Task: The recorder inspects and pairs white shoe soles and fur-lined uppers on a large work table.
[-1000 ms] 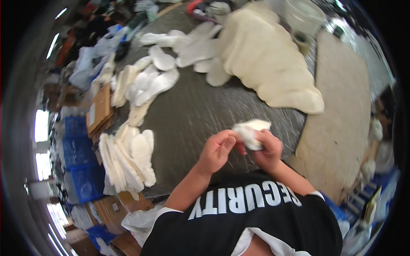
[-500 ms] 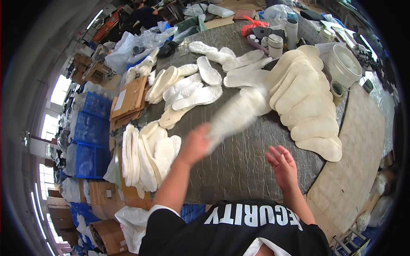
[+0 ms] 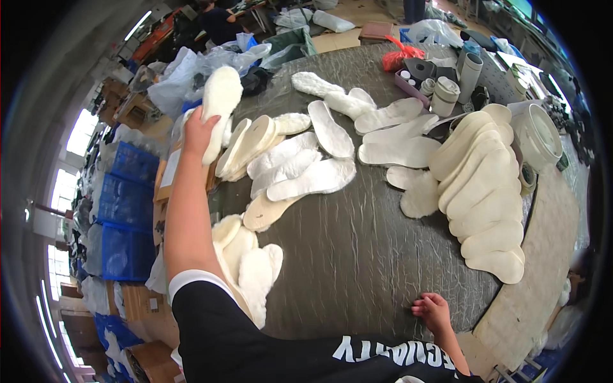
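Observation:
At the far left of the table, my left hand (image 3: 199,133) grips a fluffy cream fleece insole (image 3: 222,96), held upright above other insoles. My right hand (image 3: 435,311) is over the near right part of the table, fingers loosely bent and holding nothing. A fanned row of cream insoles (image 3: 480,185) lies to the right, with a small fleece insole (image 3: 420,195) beside it. White insoles (image 3: 311,179) are scattered across the middle and back. Close to my left arm is a pile of fleece insoles (image 3: 258,274), partly hidden by that arm.
A white bucket (image 3: 537,137) stands at the right behind a pale board (image 3: 543,249). Jars and a red plastic bag (image 3: 401,57) sit at the back. Blue crates (image 3: 128,207) and clear bags (image 3: 175,80) line the left. A person (image 3: 219,24) is in the background.
My left hand has swung from mid-table to the far left, carrying the insole. My right hand has drawn lower and its fingers have curled somewhat. The view has shifted.

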Motion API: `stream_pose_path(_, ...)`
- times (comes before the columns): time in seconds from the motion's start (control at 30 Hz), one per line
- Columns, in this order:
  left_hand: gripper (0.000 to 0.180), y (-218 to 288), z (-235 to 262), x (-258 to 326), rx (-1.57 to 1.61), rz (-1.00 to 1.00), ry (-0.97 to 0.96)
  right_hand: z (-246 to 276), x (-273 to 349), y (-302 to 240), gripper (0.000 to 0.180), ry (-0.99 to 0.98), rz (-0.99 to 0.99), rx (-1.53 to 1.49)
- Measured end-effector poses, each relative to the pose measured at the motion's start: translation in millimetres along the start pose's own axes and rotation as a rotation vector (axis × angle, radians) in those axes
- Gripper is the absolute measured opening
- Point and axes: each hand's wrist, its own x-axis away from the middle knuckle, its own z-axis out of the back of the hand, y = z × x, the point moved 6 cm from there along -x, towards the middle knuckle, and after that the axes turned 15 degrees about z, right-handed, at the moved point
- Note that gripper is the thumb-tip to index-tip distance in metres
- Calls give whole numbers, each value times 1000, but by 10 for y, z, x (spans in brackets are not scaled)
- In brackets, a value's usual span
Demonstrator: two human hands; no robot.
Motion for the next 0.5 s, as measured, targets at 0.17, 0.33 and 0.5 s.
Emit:
stream_pose_path(0.17, 51, -757, -335, -411, 151, 36, 57, -11, -27, -22, 11, 128, -58, 42)
stream_pose_path(0.33, 53, -1020, -1110, -140, -398, 213, -177, -21, -8, -126, 11, 187, -70, 123)
stream_pose_path(0.5, 45, -645, -1838, 636, -90, 153, -745, -386, -142, -243, 13, 146, -63, 287)
